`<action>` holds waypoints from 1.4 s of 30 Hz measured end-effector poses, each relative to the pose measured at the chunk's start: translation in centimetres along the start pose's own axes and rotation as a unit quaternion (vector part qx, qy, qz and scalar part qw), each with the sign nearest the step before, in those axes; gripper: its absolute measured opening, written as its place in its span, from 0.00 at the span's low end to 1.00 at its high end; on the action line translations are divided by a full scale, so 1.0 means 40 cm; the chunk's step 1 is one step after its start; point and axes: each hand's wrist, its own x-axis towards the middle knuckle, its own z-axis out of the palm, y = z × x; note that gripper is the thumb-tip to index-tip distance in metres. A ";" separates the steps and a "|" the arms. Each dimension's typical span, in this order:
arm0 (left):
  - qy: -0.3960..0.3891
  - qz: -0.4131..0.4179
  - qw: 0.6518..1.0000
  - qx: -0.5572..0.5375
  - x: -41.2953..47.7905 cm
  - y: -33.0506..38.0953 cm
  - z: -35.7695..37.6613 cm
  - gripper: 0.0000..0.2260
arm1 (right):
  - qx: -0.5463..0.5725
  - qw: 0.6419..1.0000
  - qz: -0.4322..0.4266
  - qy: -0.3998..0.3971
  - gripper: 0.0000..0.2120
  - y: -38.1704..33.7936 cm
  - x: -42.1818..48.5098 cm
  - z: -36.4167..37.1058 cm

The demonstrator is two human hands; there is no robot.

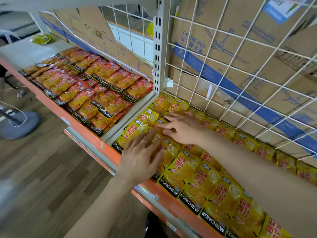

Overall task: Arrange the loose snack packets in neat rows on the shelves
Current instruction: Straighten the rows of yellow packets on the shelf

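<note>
The left hand (pixel 139 158) lies flat, fingers straight, on the yellow packets (pixel 181 170). The right hand (pixel 183 129), fingers spread open, touches packets farther back. The left shelf (pixel 20 52) holds red packets (pixel 89 86).

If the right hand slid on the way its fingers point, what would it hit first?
The right hand would likely meet the yellow packets at the shelf's left end first, then the white divider beyond; depth is unclear.
</note>
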 end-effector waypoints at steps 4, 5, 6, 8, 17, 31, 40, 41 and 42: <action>-0.001 0.009 1.000 -0.020 -0.013 -0.015 0.003 0.20 | 0.003 1.000 -0.003 0.001 0.18 0.029 -0.013 0.003; -0.001 0.009 1.000 -0.022 -0.012 -0.017 0.002 0.20 | 0.005 1.000 -0.005 0.001 0.18 0.033 -0.015 0.005; -0.001 0.007 1.000 -0.022 -0.009 -0.017 -0.001 0.19 | 0.007 1.000 -0.006 0.000 0.18 0.036 -0.015 0.006; -0.002 0.008 1.000 -0.013 0.002 -0.019 -0.008 0.19 | 0.011 1.000 -0.002 -0.005 0.19 0.037 -0.011 0.004; -0.010 0.041 0.999 -0.004 0.056 -0.024 -0.026 0.17 | 0.004 1.000 0.018 -0.008 0.20 0.029 -0.003 -0.005; -0.117 0.078 0.988 0.069 0.131 0.013 0.018 0.32 | 0.004 0.996 0.081 0.026 0.24 0.081 -0.014 0.012; -0.034 0.015 0.999 0.037 0.005 -0.021 -0.050 0.23 | 0.003 0.998 0.044 0.055 0.25 0.011 0.029 -0.027; -0.039 0.019 0.998 0.035 -0.011 -0.030 -0.050 0.23 | 0.002 0.998 0.033 0.046 0.25 -0.003 0.042 -0.031; -0.045 0.024 0.998 0.032 -0.024 -0.038 -0.048 0.24 | 0.000 0.999 0.023 0.035 0.25 -0.018 0.056 -0.033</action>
